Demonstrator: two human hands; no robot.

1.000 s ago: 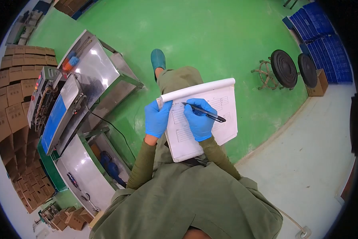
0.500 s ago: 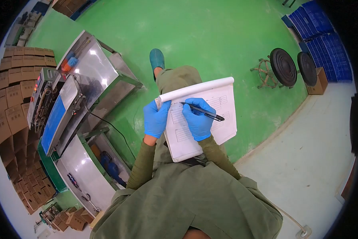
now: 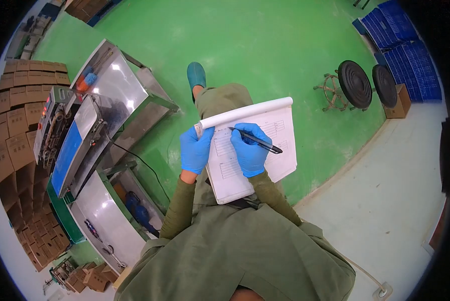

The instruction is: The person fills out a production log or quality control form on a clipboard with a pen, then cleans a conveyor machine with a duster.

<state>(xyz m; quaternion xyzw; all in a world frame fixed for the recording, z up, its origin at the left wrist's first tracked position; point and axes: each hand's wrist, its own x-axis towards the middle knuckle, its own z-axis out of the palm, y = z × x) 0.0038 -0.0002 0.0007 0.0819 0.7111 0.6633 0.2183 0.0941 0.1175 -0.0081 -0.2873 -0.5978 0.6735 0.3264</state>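
A pad of printed forms [image 3: 235, 183] rests on my raised thigh, its top sheets rolled back into a white tube along the far edge. My left hand [image 3: 196, 149], in a blue glove, grips the pad's left edge near that roll, thumb on top. In my gloved right hand [image 3: 251, 153] is a black pen [image 3: 265, 144], its tip at the upper left part of the page, just below the roll. The side of this hand lies over the printed tables and hides some of them.
To the left stand a steel table [image 3: 117, 80] and a machine with a blue belt [image 3: 68, 155], its black cable hanging down. Stacked cartons [image 3: 19, 120] are behind it. Round black stools [image 3: 355, 85] and blue crates [image 3: 413, 70] stand at the right.
The pen tip has shifted very slightly to the right on the page. My left hand and the pad stay in place.
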